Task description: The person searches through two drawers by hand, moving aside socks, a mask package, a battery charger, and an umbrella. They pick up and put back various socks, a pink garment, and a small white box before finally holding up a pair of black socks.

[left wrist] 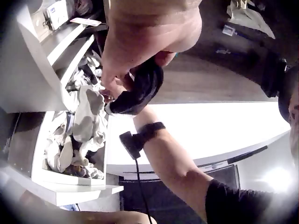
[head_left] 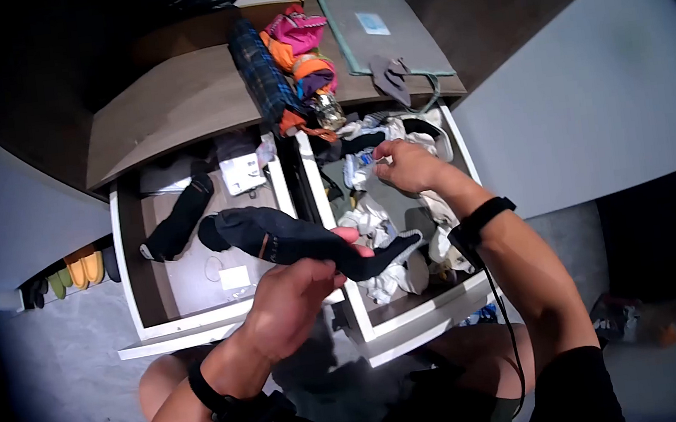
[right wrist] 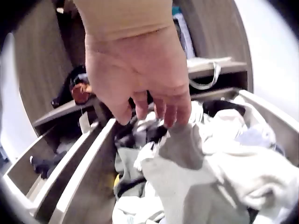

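Observation:
My left hand (head_left: 290, 304) holds a long black sock (head_left: 287, 238) between thumb and fingers, above the divide between two pulled-out drawers. In the left wrist view that hand (left wrist: 149, 32) partly hides the dark sock (left wrist: 142, 88) hanging beneath it. Over the right drawer (head_left: 346, 281), my right hand (head_left: 412, 167) hangs with bent, slightly spread fingers, the thumb apart from them. The right wrist view shows this hand (right wrist: 140, 74) just above a grey sock (right wrist: 182, 186) among white and dark ones; whether the fingertips touch it, I cannot tell.
Another black sock (head_left: 181, 220), a white card (head_left: 235, 278) and a white box (head_left: 242, 174) lie in the left drawer (head_left: 129, 268). On the wooden top (head_left: 167, 97) are a plaid folded umbrella (head_left: 259, 70), colourful cloth (head_left: 297, 32) and a grey flat case (head_left: 384, 31). Yellow slippers (head_left: 84, 267) stand left.

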